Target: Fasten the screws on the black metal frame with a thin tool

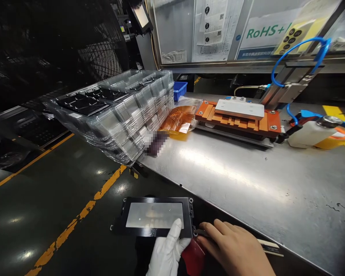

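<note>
My left hand [168, 249], in a white glove, grips a black rectangular panel [120, 220] by its near edge, thumb lying on its pale grey window [152, 214]. The panel is held in the air off the bench's edge, with small screw-hole tabs at its corners. At the panel's right edge, my bare right hand [232, 245] is closed around a slim tool [271, 247]. Its dark front end meets or nearly meets the near right corner tab; its pale rear end sticks out behind the hand. The exact kind of tool cannot be made out.
A plastic-wrapped stack of clear trays [126, 119] with black parts overhangs the left end of the metal bench [218, 165]. Behind stand an orange fixture [235, 119] with a pneumatic cylinder, a white bottle [307, 130] and a blue bin [179, 90]. Amber film [178, 119] lies beside the trays.
</note>
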Motion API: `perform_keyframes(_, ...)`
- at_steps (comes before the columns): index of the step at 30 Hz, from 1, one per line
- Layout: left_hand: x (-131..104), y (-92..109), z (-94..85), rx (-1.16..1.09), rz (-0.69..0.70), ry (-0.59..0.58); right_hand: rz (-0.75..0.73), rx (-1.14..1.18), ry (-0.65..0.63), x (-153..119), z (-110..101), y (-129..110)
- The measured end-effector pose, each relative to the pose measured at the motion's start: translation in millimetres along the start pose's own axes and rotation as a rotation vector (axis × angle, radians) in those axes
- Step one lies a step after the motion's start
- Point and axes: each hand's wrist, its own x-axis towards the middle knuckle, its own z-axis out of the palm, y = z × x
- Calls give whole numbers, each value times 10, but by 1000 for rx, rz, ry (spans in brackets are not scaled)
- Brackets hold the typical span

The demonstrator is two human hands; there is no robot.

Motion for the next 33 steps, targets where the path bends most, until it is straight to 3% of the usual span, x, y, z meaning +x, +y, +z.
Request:
perform_keyframes(5,65,-18,-80,66,-26,18,-33,16,-8,-13,9,11)
perform_keyframes(13,136,21,-212,45,-97,-216,-75,70,21,15,-13,57)
perform_keyframes(17,102,83,-186,70,-135,-214,-95,112,99,31,-28,67)
perform_keyframes(28,164,141,-240,90,-242,-268,-177,156,60,-7,-26,83)
perform_keyframes(33,149,153,-217,16,-258,-276,-105,204,60,-24,-5,81)
